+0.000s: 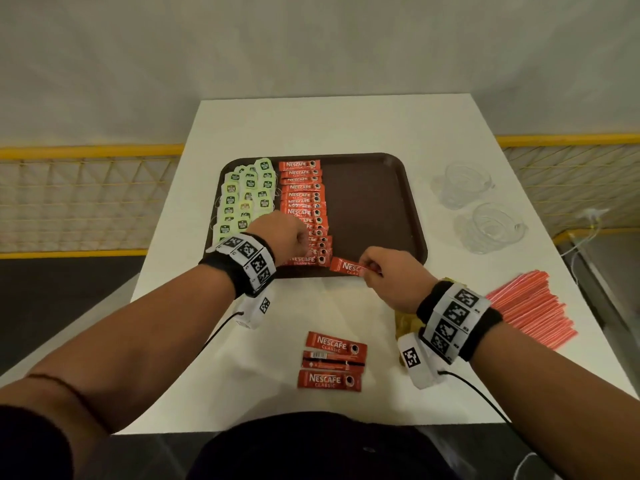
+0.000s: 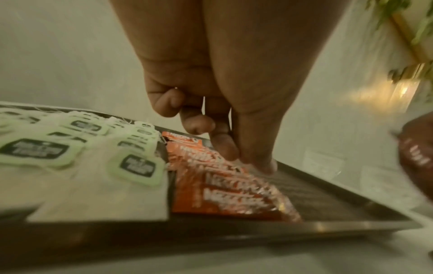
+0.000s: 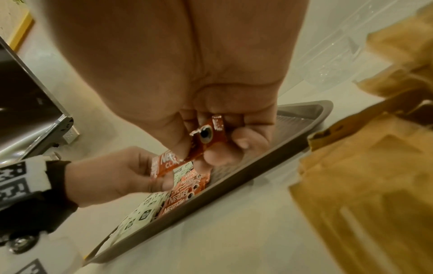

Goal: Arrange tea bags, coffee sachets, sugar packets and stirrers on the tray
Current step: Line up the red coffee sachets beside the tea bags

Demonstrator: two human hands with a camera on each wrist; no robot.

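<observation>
A brown tray lies on the white table. Green-tagged tea bags fill its left side. Beside them runs a column of red coffee sachets. My left hand hovers over the near half of that column, fingers curled, thumb tip down on the sachets. At the tray's near edge my right hand pinches one end of a single red sachet.
Three more red sachets lie on the table close to me. A pile of red stirrers sits at the right, and yellow-brown sugar packets lie under my right wrist. Two glass cups stand beyond, right of the tray.
</observation>
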